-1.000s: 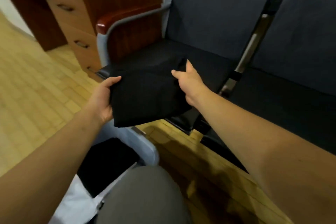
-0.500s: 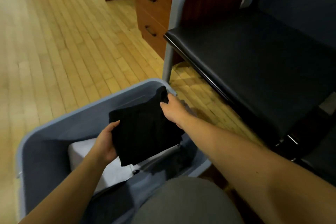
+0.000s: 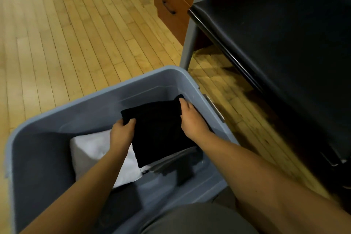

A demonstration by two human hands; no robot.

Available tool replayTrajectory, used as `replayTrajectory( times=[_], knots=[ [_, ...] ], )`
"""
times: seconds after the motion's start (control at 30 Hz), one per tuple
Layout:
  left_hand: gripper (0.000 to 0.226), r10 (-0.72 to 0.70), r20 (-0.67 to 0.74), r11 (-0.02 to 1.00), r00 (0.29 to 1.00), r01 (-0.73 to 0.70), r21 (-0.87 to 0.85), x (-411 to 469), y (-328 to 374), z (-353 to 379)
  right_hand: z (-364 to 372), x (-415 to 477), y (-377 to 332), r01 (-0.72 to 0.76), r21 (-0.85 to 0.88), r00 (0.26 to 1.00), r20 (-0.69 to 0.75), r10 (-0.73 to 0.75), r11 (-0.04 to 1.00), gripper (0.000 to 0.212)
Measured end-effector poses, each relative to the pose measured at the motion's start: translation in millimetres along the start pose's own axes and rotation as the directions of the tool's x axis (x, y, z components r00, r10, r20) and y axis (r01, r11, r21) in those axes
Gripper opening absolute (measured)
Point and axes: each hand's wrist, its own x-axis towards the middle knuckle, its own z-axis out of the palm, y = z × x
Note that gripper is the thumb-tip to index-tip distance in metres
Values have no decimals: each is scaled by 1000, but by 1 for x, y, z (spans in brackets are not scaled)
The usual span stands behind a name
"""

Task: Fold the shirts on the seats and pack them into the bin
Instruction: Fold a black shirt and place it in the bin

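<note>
Gripping the folded black shirt [image 3: 159, 133] by its side edges, my left hand [image 3: 121, 132] and right hand [image 3: 191, 119] hold it between them inside the grey bin [image 3: 133, 82], centre frame, partly over a white shirt [image 3: 89, 148] at lower left.

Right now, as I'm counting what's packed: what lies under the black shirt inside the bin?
Below the black shirt, gripped by the left hand and right hand, a folded white garment lies in the bin, with dark cloth beside it. Anything directly beneath the shirt is covered.
</note>
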Motion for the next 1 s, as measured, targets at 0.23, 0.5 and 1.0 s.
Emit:
replayTrajectory(
  times=[0.23,0.5,1.0],
  knots=[
    [20,95,-127,971,987,-64,230,4,42,-24,-55,-6,-18,-90,225,994,-39,101,970,39],
    [17,304,155,919,940,-332,211,-51,208,-17,-205,-63,18,-116,369,938,-266,224,922,26],
    [29,363,825,574,434,-801,169,-368,320,255,-327,-416,259,-547,556,508,-374,776,626,11]
  ],
)
